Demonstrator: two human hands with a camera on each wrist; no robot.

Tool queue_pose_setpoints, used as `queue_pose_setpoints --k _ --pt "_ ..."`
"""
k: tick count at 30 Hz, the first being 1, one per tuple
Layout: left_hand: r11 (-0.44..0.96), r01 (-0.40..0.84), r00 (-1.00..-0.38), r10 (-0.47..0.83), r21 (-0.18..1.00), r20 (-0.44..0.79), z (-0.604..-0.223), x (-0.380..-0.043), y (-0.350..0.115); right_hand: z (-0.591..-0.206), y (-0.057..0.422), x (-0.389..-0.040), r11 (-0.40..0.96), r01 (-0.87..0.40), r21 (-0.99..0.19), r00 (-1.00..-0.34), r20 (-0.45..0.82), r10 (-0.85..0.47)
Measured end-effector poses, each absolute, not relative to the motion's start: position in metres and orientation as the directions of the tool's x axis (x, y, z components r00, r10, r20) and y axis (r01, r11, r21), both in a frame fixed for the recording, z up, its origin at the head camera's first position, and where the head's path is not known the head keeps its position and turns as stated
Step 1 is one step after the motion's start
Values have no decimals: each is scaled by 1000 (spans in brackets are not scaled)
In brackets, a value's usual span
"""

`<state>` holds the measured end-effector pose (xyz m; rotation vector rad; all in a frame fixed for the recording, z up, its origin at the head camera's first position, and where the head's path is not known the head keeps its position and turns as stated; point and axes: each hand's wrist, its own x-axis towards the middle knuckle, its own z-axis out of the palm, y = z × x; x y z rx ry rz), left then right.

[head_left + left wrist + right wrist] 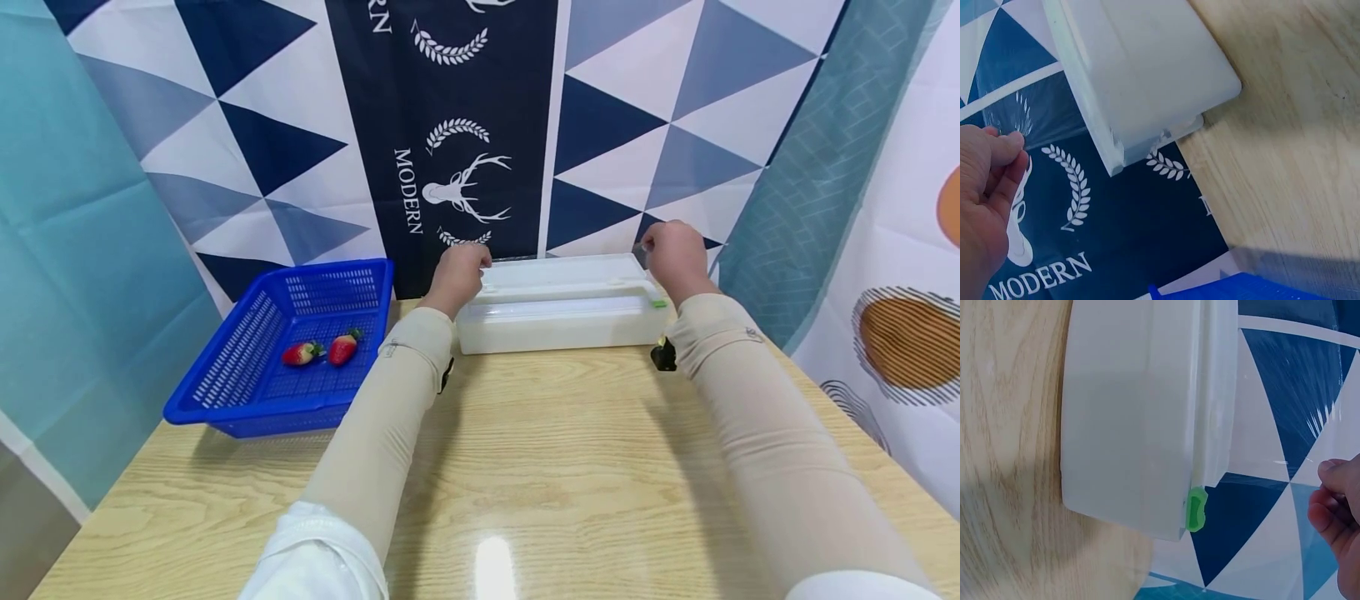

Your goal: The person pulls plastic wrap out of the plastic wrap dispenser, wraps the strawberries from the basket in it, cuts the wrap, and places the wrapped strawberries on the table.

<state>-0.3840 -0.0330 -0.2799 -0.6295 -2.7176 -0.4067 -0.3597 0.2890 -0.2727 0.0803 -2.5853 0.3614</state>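
Note:
A white cling film dispenser box (555, 333) with its lid raised stands at the back of the table, a green slider (1196, 509) at its right end. Clear, wrinkled cling film (1041, 112) stretches up behind the box. My left hand (459, 275) pinches one end of the film's edge between thumb and fingers, just above the box's left end. At the other end my right hand (677, 258) pinches the film too, beyond the green slider. In the right wrist view the film (1310, 394) shows creases running from the fingertips. The film roll inside is hidden.
To the left stands a blue plastic basket (277, 411) with two strawberries, one whitish-red (302, 353) and one redder (342, 348). A patterned curtain (465, 100) hangs right behind the box. The wooden table (555, 467) lies under both forearms.

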Motion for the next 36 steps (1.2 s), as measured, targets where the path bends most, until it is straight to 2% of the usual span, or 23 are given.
queue_pose_setpoints --k 7,11,14,16,19,22,30,36 --pt "839 481 -829 340 255 444 -268 -388 -43 -267 287 -362 961 -95 -259 -859 509 52" --pt "831 471 -835 310 298 454 -261 -387 -46 -263 284 -365 949 -89 -302 -860 504 80" --pt "829 454 -846 287 327 449 -258 -387 -48 -259 281 -367 916 -62 -396 -870 472 145" --pt "832 447 -849 280 327 447 -256 -387 -49 -256 279 -368 861 -40 -507 -884 420 205" --pt "845 438 -849 276 306 450 -254 -387 -50 -252 277 -372 724 0 -690 -904 309 295" --pt "860 429 -840 267 276 473 -251 -388 -52 -248 277 -376 596 25 -803 -912 226 342" --pt "889 392 -826 229 234 515 -243 -389 -55 -237 277 -377 555 -20 -832 -906 250 342" --pt "880 396 -836 228 261 500 -239 -389 -55 -232 279 -373 582 -38 -813 -905 275 325"
